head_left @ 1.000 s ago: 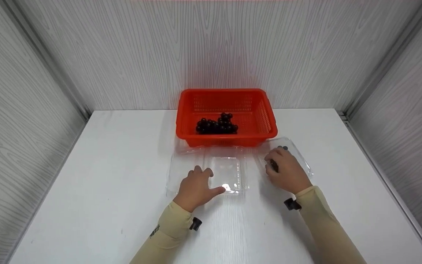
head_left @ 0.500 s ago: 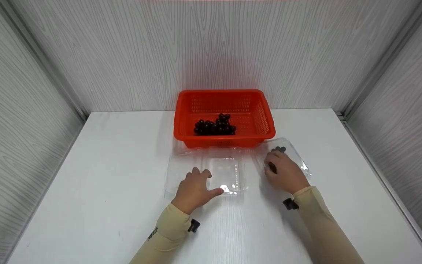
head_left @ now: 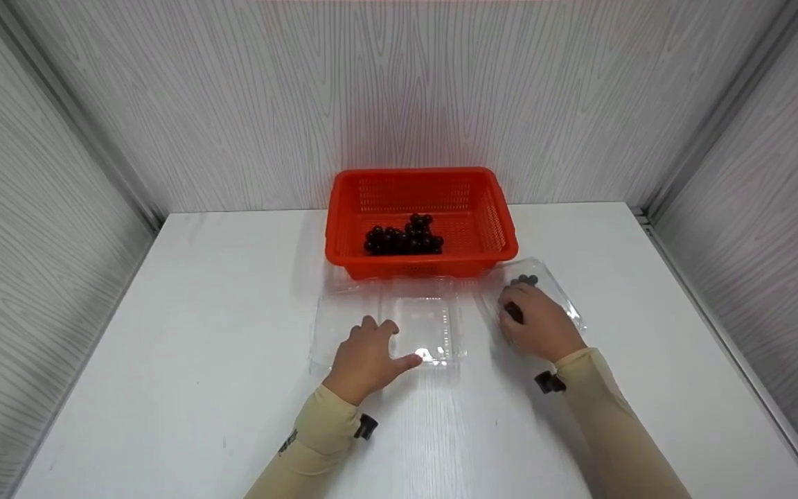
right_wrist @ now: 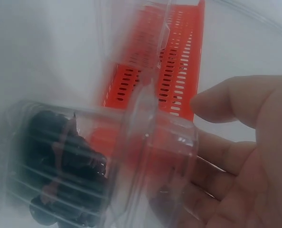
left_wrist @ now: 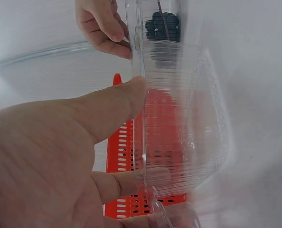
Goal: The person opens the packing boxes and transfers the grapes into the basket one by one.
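Note:
My left hand (head_left: 364, 360) is at the middle clear plastic clamshell box (head_left: 421, 322), thumb and fingers spread apart. In the left wrist view its thumb (left_wrist: 117, 107) touches the box's rim, and other fingers lie at the far side. My right hand (head_left: 541, 326) hovers over a second clear box (head_left: 571, 308) on the right, fingers bent slightly and thumb apart. Dark grapes (right_wrist: 65, 171) on a stem lie in that box, partly hidden by the hand in the head view. Nothing is plainly gripped by the right hand in its wrist view.
Behind the boxes, against the back wall, stands a red perforated basket (head_left: 489, 263) holding a bunch of dark grapes (head_left: 402, 241). White table surface (head_left: 219, 346) extends to both sides. Grey wood-grain walls (head_left: 399, 90) enclose the table.
The right hand has shifted slightly nearer, so more grapes show beyond its fingers. The left hand keeps its place on the middle box. The head view has shifted slightly.

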`<state>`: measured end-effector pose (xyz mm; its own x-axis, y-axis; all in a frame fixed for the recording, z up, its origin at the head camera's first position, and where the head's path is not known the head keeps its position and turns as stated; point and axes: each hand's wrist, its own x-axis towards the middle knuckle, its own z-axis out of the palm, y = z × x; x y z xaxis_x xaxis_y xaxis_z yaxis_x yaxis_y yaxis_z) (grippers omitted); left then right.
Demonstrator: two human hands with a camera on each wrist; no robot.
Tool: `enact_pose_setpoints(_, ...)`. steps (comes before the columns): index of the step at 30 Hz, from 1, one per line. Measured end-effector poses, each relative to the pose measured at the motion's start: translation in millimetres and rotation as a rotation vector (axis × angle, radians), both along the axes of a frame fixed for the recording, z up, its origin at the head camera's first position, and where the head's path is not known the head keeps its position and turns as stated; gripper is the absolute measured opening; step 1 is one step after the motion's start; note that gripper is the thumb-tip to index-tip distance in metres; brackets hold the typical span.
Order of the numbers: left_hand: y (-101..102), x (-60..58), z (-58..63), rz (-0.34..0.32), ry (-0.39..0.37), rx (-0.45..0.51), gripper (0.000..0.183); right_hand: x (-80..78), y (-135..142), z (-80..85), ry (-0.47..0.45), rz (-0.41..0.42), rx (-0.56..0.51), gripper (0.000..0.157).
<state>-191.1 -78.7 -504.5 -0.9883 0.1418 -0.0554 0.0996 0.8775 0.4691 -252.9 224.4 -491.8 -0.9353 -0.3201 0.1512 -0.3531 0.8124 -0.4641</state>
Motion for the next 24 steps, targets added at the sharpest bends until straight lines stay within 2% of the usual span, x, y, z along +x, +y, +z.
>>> enact_pose_setpoints(4,1.3,0.5,0.0,-0.011,0.008,-0.004,0.066,1.3,-0.7,0.3,0.003,-0.012,-0.002,0.017)
enact_pose_setpoints(13,1.9,0.5,-1.9,-0.022,0.024,0.003,0.063,1.0,-2.2,-1.7,0.077,-0.017,-0.016,0.018)
enact_pose_setpoints(19,2.0,-0.4,-2.8,-0.015,0.009,0.006,0.064,-3.0,1.6,1.2,0.178,-0.062,-0.050,0.020)
enact_pose_setpoints(24,2.8,-1.9,-3.2,-0.006,0.001,-0.003,0.065,-2.5,7.3,0.3,0.118,-0.099,0.030,0.036)
